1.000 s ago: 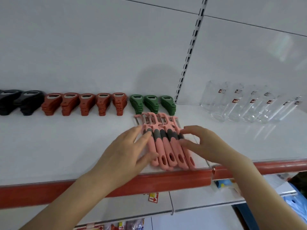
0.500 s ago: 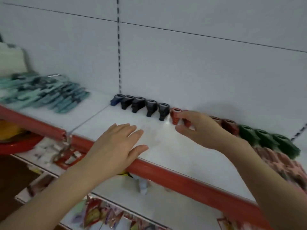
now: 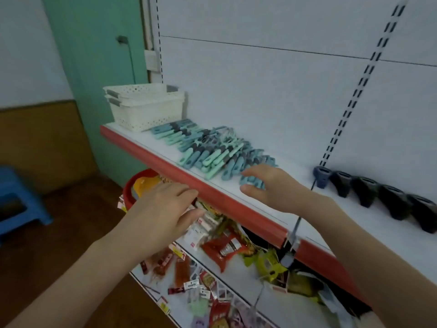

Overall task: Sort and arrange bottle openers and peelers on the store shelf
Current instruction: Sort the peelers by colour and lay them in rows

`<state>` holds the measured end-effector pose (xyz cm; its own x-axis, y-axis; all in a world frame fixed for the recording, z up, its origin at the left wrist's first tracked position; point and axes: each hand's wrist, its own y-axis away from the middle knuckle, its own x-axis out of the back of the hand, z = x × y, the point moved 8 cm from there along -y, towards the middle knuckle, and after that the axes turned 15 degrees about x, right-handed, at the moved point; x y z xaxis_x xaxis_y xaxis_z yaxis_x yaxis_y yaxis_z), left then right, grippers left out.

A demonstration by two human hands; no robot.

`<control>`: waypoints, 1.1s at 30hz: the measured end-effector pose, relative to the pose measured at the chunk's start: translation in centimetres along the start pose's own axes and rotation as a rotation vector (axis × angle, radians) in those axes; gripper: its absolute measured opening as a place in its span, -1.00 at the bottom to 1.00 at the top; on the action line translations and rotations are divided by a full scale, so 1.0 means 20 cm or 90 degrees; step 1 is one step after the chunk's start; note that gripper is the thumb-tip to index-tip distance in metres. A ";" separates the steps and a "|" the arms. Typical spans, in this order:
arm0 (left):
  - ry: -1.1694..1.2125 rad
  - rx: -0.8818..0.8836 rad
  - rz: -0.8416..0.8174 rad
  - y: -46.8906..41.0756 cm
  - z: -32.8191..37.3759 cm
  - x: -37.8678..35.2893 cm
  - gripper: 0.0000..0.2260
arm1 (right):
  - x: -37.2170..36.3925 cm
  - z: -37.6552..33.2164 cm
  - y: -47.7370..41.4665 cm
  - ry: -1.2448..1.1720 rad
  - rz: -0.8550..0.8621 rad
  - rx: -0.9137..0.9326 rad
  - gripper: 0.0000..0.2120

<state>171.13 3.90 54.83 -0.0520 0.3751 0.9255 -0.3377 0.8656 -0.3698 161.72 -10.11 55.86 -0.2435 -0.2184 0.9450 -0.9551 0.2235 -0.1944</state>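
The peelers, teal and blue, lie in a loose heap on the white shelf. The heap runs from beside the baskets down toward the front edge. Many handles point to seven o'clock.

At the heap's five o'clock end the right hand reaches in from the lower right, palm down and wrist level. Its fingers are spread and lie over the nearest peelers, and its thumb is held apart below them. It grips nothing, and whether the fingertips actually touch the peelers cannot be told.

The left hand is at the right hand's eight o'clock, in front of and just below the shelf's red front strip. It is palm down with fingers loosely extended toward two o'clock, holding nothing.

A band of bare shelf runs between the heap and the red strip, and more bare surface lies at the right hand's three o'clock. There a row of bottle openers stands along the back panel, first a blue opener, then black openers.

At the heap's ten o'clock sit two stacked white baskets, at the shelf's end. A slotted upright climbs the panel above the blue opener.

Below the strip, snack packets crowd a lower shelf, with a red basin beside them. A blue stool stands at the far left.
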 end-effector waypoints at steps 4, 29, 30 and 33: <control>0.010 0.026 0.004 -0.15 -0.26 -0.06 -0.53 | -0.07 0.05 -0.32 0.006 -0.025 0.007 -0.59; 0.048 -0.244 -0.215 -1.26 -0.71 -0.69 -0.38 | -0.25 0.43 -1.04 0.125 0.001 -0.344 -0.79; 0.060 -0.254 -0.218 -1.27 -0.74 -0.69 -0.38 | -0.25 0.42 -1.04 0.145 0.020 -0.371 -0.74; 0.111 -0.275 -0.211 -1.30 -0.79 -0.67 -0.20 | -0.29 0.39 -1.06 0.204 0.046 -0.478 -0.60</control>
<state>195.36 -18.37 50.64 0.1595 0.0780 0.9841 0.1079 0.9895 -0.0959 182.08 -20.95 52.38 -0.1319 0.0773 0.9882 -0.5437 0.8280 -0.1373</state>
